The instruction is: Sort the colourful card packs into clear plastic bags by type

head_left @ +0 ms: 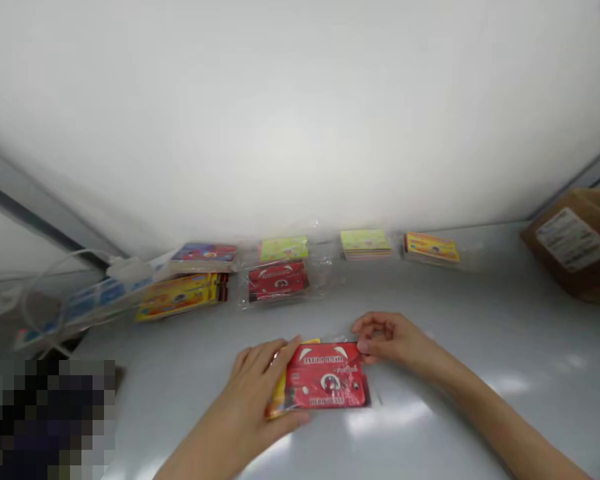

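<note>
Nearest the camera, the left hand (257,390) spans the left end of the red card packet, its fingers toward the far edge and thumb at the near edge, partly open and holding it. Behind rises the white wall (280,100); below it extends the grey tabletop (430,307). At far right stands the brown carton (575,247). Right hand (387,337): fingers curled, thumb at the packet's far right corner; whether it pinches the film cannot be told. Red card packet (327,383), before the person between both hands, lies with its long axis left to right, pale curved marks toward the wall; yellow shows under its left end. Grey surface shows from its right edge to the carton, and between its far edge and the back row. That row, near the wall, includes the yellow packet (180,297), the second red packet (280,280), the lime stack (365,243) and the orange packet (433,247).
</note>
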{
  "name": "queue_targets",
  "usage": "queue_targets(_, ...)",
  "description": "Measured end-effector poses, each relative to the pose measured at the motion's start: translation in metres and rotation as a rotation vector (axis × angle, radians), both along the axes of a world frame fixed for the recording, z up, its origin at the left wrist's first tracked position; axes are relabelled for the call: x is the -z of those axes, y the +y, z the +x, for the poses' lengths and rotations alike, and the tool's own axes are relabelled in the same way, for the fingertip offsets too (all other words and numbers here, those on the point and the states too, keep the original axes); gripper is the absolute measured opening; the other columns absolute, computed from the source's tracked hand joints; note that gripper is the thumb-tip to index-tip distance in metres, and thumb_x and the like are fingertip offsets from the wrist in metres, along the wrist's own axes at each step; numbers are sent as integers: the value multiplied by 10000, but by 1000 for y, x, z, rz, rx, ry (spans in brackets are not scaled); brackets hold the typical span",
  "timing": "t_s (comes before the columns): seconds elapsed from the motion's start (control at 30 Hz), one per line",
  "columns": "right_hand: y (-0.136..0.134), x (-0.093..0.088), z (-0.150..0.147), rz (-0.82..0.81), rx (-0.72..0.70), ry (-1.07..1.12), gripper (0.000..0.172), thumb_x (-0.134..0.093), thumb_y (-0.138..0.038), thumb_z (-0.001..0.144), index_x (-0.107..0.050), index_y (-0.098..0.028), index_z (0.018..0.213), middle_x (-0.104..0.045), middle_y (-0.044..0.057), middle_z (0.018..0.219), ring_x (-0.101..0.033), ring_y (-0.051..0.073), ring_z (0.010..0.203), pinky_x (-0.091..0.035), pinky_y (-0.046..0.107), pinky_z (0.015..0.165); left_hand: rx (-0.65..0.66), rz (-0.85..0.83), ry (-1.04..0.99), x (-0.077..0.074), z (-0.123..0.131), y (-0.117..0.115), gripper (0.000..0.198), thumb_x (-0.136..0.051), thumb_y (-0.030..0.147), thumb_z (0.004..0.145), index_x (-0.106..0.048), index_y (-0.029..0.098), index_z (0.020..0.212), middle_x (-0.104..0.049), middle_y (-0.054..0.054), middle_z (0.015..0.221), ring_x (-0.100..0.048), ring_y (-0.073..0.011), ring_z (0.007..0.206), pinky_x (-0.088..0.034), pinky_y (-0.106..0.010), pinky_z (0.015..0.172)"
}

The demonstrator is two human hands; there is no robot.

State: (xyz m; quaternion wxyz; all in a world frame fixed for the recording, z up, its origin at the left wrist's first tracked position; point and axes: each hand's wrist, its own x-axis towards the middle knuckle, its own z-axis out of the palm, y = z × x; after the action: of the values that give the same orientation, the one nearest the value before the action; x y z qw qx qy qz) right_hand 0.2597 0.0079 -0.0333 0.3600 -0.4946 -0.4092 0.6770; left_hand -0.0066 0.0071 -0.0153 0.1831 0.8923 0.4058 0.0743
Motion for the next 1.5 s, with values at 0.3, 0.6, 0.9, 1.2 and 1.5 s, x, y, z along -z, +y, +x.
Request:
queue_targets(0.3, 0, 1, 0, -9, 9, -21, 323, -752, -349, 585, -602, -173, 810, -550, -38, 720, -613, 124, 631, -519, 297, 656, -7, -8, -31, 4, -1, 0, 741, -632, 405, 765, -234, 309, 1383, -448, -67, 1296, -413, -289, 1146, -371, -419, 943)
queue_targets(0.6, -3, -3, 1, 49, -125, 18, 288, -733, -317, 642, -610, -174, 860, -580, -6, 793, -597, 127, 708, -496, 272, 687, -4, -35, -37, 1, -1, 0, 754, -624, 431, 770, -202, 330, 1387, -439, -66, 1295, -407, -287, 1146, -369, -438, 941)
queue_targets(0.9, -4, -8, 0, 109, -253, 2, 334, -709, -347, 663, -612, -178, 934, -627, 27, 898, -592, 154, 790, -449, 294, 756, -7, -44, -39, 1, 0, 0, 754, -638, 420, 760, -229, 316, 1385, -448, -79, 1288, -411, -298, 1144, -369, -443, 937)
queue_targets(1.2, -4, -8, 0, 120, -235, 31, 307, -677, -380, 700, -613, -169, 914, -625, 34, 887, -582, 159, 821, -438, 300, 784, 0, -48, -38, 1, -1, 1, 748, -638, 428, 758, -241, 307, 1381, -447, -80, 1286, -406, -295, 1146, -365, -443, 942)
queue_targets(1.5, -4, -7, 1, 91, -208, 57, 316, -659, -402, 715, -611, -170, 923, -620, 33, 865, -584, 155, 809, -457, 304, 774, 7, -19, -36, 0, -1, 0, 760, -651, 408, 753, -234, 312, 1381, -450, -67, 1292, -416, -293, 1142, -374, -429, 943)
